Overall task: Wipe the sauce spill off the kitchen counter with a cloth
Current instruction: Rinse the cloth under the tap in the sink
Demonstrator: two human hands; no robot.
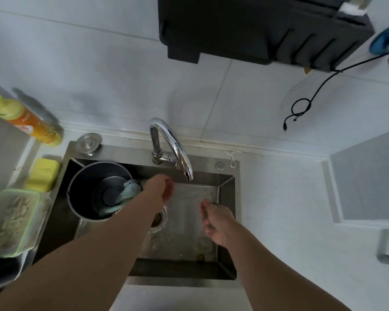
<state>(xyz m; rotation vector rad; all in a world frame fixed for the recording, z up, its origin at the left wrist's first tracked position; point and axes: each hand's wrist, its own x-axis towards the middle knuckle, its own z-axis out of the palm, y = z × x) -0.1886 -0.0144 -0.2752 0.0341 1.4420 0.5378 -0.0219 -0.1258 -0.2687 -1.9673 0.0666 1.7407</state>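
A light teal cloth (130, 191) lies draped over the rim of a steel pot (81, 187) that stands in the left part of the sink (227, 221). My left hand (163, 187) hovers over the sink just below the tap spout (184, 162), fingers loosely curled, holding nothing. My right hand (216, 221) hangs over the right side of the basin, also loosely curled and empty. Both hands look slightly blurred. The white counter (279, 209) stretches to the right of the sink; I see no sauce on it.
A yellow-orange detergent bottle (25, 120) and a yellow sponge (43, 173) sit left of the sink, with a green-rimmed food container (14, 221) in front of them. A black rack (256, 30) and a dangling black cable (301, 108) hang on the tiled wall.
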